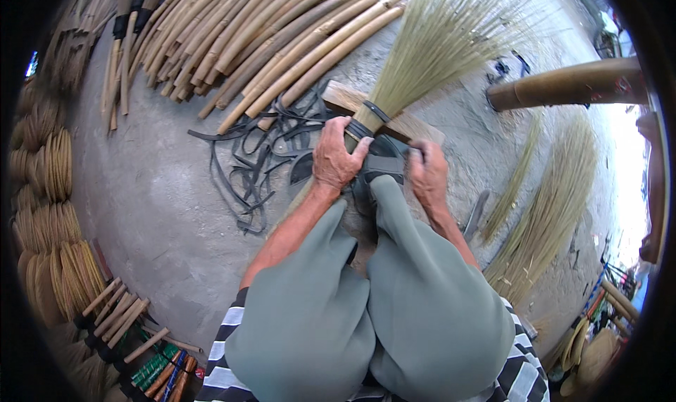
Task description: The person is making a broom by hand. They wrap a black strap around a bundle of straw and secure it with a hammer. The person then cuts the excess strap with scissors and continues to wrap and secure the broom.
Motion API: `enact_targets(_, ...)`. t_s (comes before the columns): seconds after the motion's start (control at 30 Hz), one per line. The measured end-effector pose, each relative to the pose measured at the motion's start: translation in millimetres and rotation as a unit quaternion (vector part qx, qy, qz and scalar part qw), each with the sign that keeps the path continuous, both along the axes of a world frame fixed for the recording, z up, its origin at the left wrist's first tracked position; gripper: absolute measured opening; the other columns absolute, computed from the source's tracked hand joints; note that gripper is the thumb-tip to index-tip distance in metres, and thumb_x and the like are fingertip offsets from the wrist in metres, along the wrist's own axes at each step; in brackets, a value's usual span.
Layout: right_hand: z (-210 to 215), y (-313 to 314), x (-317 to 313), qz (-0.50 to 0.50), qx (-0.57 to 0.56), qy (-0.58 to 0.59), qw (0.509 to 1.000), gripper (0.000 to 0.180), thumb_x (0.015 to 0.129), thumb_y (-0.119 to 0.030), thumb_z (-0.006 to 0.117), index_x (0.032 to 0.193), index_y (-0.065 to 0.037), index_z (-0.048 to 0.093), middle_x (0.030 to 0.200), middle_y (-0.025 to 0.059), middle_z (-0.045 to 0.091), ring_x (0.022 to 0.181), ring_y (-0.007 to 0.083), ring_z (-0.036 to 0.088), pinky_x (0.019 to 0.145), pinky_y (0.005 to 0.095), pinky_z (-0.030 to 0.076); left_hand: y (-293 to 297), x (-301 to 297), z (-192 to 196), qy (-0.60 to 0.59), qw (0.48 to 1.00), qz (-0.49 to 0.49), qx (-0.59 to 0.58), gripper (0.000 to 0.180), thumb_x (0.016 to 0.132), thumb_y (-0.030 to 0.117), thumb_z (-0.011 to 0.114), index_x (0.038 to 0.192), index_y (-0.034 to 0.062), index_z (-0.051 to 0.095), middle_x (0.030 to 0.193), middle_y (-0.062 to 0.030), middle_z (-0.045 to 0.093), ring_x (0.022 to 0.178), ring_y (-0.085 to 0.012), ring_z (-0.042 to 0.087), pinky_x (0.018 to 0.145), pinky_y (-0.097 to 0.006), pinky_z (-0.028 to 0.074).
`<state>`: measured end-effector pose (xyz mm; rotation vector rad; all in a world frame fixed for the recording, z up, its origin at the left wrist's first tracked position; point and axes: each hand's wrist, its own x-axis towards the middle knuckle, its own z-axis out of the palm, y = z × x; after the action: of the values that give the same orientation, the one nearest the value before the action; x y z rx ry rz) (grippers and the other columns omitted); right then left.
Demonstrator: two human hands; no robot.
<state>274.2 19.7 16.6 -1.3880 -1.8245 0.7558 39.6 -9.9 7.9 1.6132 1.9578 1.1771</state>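
A bundle of pale green broom straw (440, 43) fans out away from me toward the upper right. Black rubber strip (361, 124) is wrapped in bands around its neck. My left hand (338, 154) is closed around the bundle just below those bands, the thumb pressing near the strip. To the right of the neck, my right hand (428, 171) is curled shut and slightly blurred; anything inside it is hidden. A wooden block (417, 126) lies under the bundle's neck, close to my sandalled feet. Beside my right forearm a knife-like blade (477, 213) rests on the floor.
Loose black rubber strips (243, 166) lie tangled on the left. Bamboo poles (282, 43) are piled beyond them. More straw (553, 205) lies to the right, below a thick bamboo post (563, 85). Coiled bundles (60, 162) and finished-looking handles (127, 317) line the left side.
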Motion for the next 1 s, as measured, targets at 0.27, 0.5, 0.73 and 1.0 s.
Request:
enact_targets(0.27,25.0,12.2,-68.5,0.048,-0.052,0.073,0.995,0.028,0.098,0.002,0.073,0.123,-0.001,0.064,0.106,0.0194,0.071,0.091,0.033,0.075,0.084,0.0441,0.061,-3.9,2.2,-1.0,0.008,1.0,0.005,-0.006,0.063,0.09,0.024,0.09,0.142,0.0039,0.059,0.129,-0.0225,0.069,0.119,-0.0452,0.071,0.099,-0.052,0.058)
enact_targets(0.5,9.1,15.3,-81.4,0.063,-0.04,0.07,0.995,0.031,0.096,-0.002,0.074,0.124,-0.003,0.061,0.102,0.021,0.07,0.091,0.0382,0.074,0.084,0.0464,0.061,-2.6,0.5,-0.6,0.012,1.0,0.0,-0.001,0.062,0.089,0.02,0.089,0.141,0.0043,0.059,0.13,-0.0224,0.069,0.119,-0.0449,0.071,0.099,-0.052,0.058)
enact_targets(0.73,12.1,17.7,-83.3,0.081,-0.018,0.033,0.996,0.031,0.097,-0.003,0.073,0.124,-0.003,0.058,0.093,0.0164,0.068,0.082,0.0304,0.072,0.08,0.0433,0.06,-1.9,0.7,1.1,-0.004,1.0,0.0,0.028,0.056,0.087,0.016,0.088,0.135,0.0048,0.062,0.132,-0.0199,0.069,0.123,-0.042,0.069,0.105,-0.05,0.055)
enact_targets(1.0,36.6,28.9,-93.7,0.156,0.062,-0.059,0.984,0.029,0.092,0.003,0.066,0.119,0.0,0.056,0.103,0.0237,0.064,0.1,0.0454,0.069,0.089,0.0563,0.056,-2.9,-1.0,2.1,-0.015,0.998,-0.015,0.061,0.031,0.085,0.01,0.085,0.114,0.0114,0.075,0.137,-0.0137,0.07,0.126,-0.0378,0.068,0.108,-0.049,0.055)
